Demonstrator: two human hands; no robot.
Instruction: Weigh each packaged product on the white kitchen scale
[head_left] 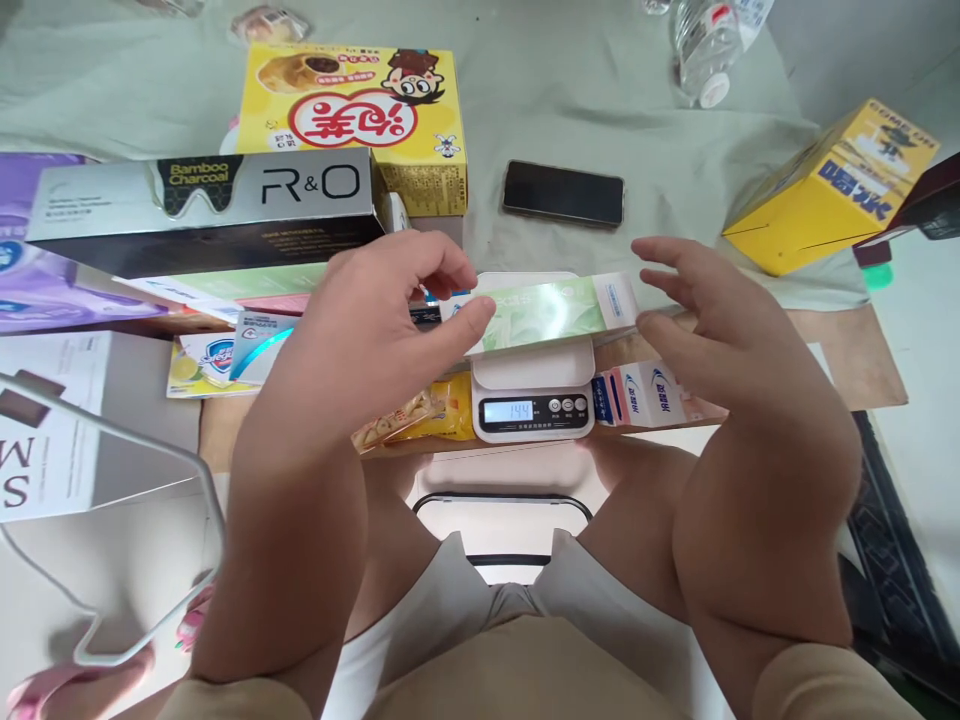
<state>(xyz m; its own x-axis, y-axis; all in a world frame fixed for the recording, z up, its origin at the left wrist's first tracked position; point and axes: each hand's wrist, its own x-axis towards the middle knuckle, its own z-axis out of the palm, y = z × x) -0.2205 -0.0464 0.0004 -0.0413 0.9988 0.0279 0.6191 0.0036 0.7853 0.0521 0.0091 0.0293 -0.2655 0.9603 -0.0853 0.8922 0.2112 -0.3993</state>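
Left hand point(382, 320) in the head view reaches in from its own side with the wrist bent, its back up and its fingers curled; thumb and fingertips stand apart, leaving a modest gap. Right hand point(705, 315) comes in from the other side, fingers spread and slightly bent, wide and holding nothing. Between them, a pale green box point(544, 315) lies across the white scale point(532, 375). Its long axis runs left to right, the right end slightly higher in the picture and pointing at the right thumb, just beside it. The left thumb overlaps the opposite end; whether it touches cannot be told. The box is slim and glossy, with a bright glare mid-face and a white right end bearing a small blue mark. The scale's lit display point(508, 411) appears to read 144. A yellow packet point(452, 408) and a pink-and-white carton point(664, 393) flank the scale on the bench point(862, 350).
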